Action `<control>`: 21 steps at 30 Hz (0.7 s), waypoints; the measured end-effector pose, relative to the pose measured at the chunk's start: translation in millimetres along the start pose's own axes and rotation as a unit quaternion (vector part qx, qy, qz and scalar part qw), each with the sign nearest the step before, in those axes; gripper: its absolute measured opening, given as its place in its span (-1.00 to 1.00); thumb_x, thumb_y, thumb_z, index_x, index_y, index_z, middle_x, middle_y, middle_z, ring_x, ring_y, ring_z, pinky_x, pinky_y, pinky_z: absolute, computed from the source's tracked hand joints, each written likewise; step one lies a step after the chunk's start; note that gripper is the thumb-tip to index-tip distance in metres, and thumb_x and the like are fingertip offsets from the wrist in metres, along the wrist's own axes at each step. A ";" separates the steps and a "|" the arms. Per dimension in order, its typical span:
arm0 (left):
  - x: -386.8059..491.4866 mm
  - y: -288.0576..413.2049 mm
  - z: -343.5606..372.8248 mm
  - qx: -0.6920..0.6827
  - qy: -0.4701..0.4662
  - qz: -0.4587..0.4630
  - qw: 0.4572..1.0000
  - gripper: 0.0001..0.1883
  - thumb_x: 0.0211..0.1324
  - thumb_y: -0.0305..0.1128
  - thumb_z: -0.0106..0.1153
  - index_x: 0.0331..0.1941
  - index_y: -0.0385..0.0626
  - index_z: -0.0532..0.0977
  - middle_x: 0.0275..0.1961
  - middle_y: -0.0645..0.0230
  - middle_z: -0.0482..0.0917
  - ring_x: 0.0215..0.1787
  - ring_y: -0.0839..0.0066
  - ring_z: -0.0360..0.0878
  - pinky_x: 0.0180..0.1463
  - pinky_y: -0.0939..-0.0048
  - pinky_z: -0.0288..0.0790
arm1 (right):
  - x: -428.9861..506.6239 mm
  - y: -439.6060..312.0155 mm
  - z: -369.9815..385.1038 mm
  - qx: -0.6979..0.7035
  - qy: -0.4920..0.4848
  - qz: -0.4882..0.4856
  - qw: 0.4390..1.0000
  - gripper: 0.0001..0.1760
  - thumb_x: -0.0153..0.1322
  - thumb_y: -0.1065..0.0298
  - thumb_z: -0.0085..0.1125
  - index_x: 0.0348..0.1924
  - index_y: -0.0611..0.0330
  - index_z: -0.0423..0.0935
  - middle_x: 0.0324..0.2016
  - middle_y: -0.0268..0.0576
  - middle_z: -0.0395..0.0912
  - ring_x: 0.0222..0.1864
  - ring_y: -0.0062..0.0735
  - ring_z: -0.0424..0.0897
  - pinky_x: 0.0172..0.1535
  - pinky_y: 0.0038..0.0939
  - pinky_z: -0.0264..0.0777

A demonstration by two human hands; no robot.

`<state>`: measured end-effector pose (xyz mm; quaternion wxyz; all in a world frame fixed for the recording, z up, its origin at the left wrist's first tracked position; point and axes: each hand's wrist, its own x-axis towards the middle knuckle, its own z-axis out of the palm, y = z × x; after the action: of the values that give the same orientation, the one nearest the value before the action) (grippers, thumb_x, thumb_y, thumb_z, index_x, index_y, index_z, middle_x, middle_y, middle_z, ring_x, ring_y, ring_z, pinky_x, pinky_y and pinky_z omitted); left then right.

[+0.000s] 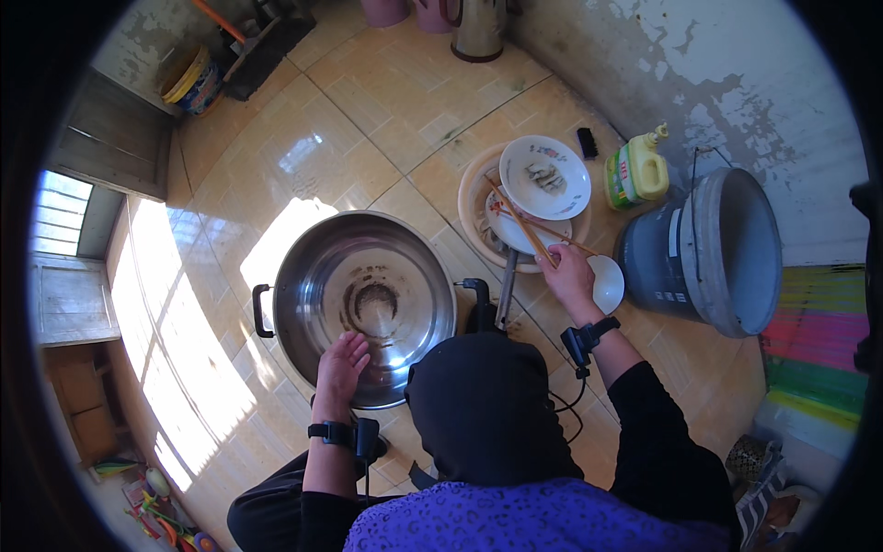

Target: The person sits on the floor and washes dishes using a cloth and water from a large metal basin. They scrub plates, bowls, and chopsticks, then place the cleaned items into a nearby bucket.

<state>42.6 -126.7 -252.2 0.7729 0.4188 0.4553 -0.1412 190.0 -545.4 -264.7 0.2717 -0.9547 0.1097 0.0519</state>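
A wide stainless steel pot point(296, 262) with black side handles stands on the floor before me; brown residue marks its bottom. My left hand point(341, 366) is over the pot's near rim, fingers extended and holding nothing. At the basin's near edge, my right hand point(571, 276) grips wooden chopsticks point(519, 219), whose far ends lie over the dishes. The pale plastic basin point(469, 181) holds a floral white bowl point(578, 165) with some water in it, and a white dish point(514, 231) partly under it. A small white bowl point(608, 286) sits beside my right hand.
A metal utensil handle point(508, 293) sticks out from the basin towards me. Right of it are a yellow detergent jug point(645, 172), a black brush point(587, 143) and a tilted grey bucket point(662, 255). A metal flask point(477, 31), a broom point(265, 58) and a paint pail point(195, 86) stand farther off.
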 end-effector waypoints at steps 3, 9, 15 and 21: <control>0.3 -0.8 0.7 0.010 -0.008 0.000 1.000 -0.61 0.32 -0.15 -0.07 0.09 -0.16 0.35 0.04 0.27 0.53 -0.03 0.45 0.51 0.03 0.37 0.39 | 6.8 -8.5 2.5 -0.079 0.042 -0.087 0.992 -0.63 0.26 0.08 0.25 -0.18 0.11 0.59 -0.26 -0.15 0.56 -0.09 -0.18 0.52 0.02 -0.24 0.36; 1.3 -1.4 -2.7 0.016 -0.007 0.003 1.000 -0.61 0.32 -0.15 -0.07 0.08 -0.15 0.36 0.04 0.28 0.53 -0.04 0.45 0.51 0.02 0.39 0.40 | 41.8 17.1 -16.5 -0.099 -0.016 -0.103 0.990 -0.69 0.21 0.24 0.25 -0.20 0.09 0.61 -0.28 -0.14 0.55 -0.11 -0.13 0.50 0.03 -0.18 0.34; 1.5 -2.1 -1.3 0.012 -0.004 -0.004 1.000 -0.62 0.33 -0.16 -0.08 0.08 -0.15 0.37 0.03 0.29 0.54 -0.04 0.46 0.51 0.00 0.40 0.40 | 64.7 36.3 -12.4 0.235 0.003 0.089 0.968 -0.72 0.28 0.22 0.24 -0.26 0.23 0.57 -0.35 -0.15 0.57 -0.35 -0.32 0.60 -0.26 -0.36 0.49; 2.7 -1.0 6.3 0.009 -0.012 -0.002 1.000 -0.65 0.34 -0.17 -0.10 0.04 -0.15 0.38 -0.01 0.30 0.56 -0.07 0.48 0.53 -0.03 0.41 0.42 | 86.1 20.7 -0.3 0.500 -0.108 0.290 0.809 -0.62 0.35 0.11 0.19 -0.13 0.22 0.45 -0.38 -0.09 0.56 -0.41 -0.41 0.59 -0.37 -0.51 0.53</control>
<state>47.2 -131.7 -253.5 0.7742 0.4228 0.4457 -0.1520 268.7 -578.4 -288.6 0.6943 -0.5986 0.3619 0.1692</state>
